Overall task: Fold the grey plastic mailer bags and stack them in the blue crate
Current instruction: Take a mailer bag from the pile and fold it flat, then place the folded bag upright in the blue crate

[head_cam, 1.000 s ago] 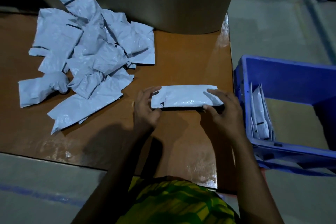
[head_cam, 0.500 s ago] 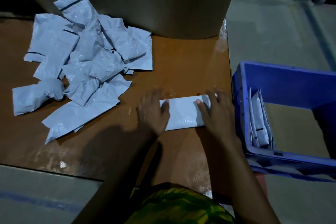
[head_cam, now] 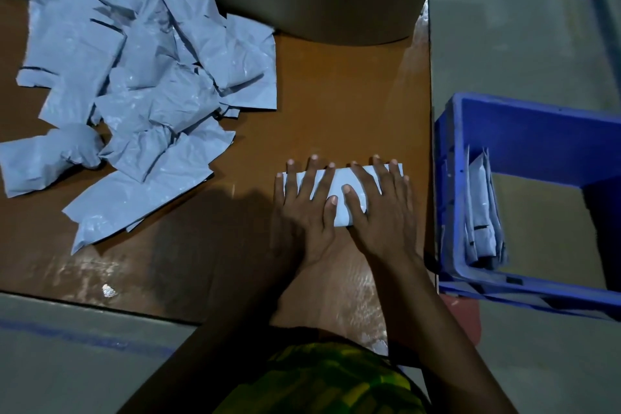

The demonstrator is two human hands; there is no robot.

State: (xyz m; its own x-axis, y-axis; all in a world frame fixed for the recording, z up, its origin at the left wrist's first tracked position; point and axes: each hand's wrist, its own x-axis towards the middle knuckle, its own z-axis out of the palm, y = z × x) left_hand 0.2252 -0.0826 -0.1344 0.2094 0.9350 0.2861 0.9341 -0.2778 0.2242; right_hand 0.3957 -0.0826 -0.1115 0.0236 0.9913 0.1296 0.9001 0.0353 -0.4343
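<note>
Most of the folded grey mailer bag [head_cam: 340, 180] is hidden under the left grip [head_cam: 302, 208] and right grip [head_cam: 386, 208], both released, with fingers spread flat and pressing it onto the counter [head_cam: 336, 94]. The blue crate [head_cam: 537, 114] is cut off at the right edge. Folded mailers [head_cam: 480, 212] stand on edge against its near wall. A crinkled, glossy pile of unfolded mailers [head_cam: 151, 77] lies far left. The brown counter is scuffed and shiny, the floor [head_cam: 504, 27] grey.
</note>
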